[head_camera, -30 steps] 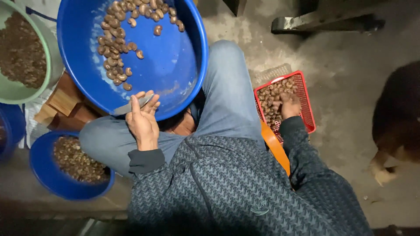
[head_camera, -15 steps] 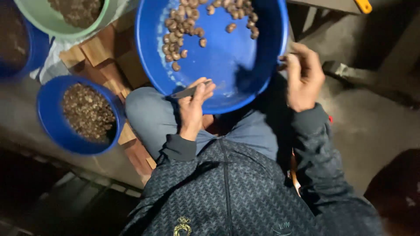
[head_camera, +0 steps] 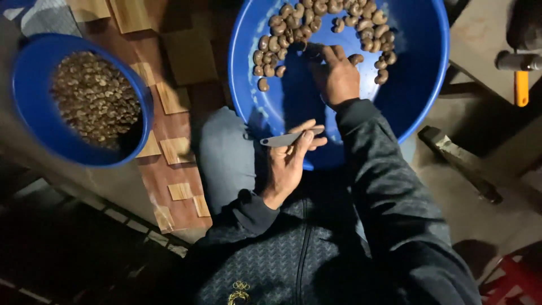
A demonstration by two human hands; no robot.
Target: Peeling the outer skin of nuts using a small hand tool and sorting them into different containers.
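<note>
Dim concrete floor and bare wooden boards lie under me, with a smaller blue bowl of shells off to my left. On my lap sits the big blue basin, close enough that my right hand reaches among its cashew nuts, fingers curled, though whether they pinch one I cannot tell. My left hand waits at the near rim, fingers clenched on a small grey knife, blade level.

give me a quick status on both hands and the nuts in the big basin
Left hand grip shut on small knife. Right hand down in big blue basin, fingers on cashew nuts. Nothing in the way.
</note>
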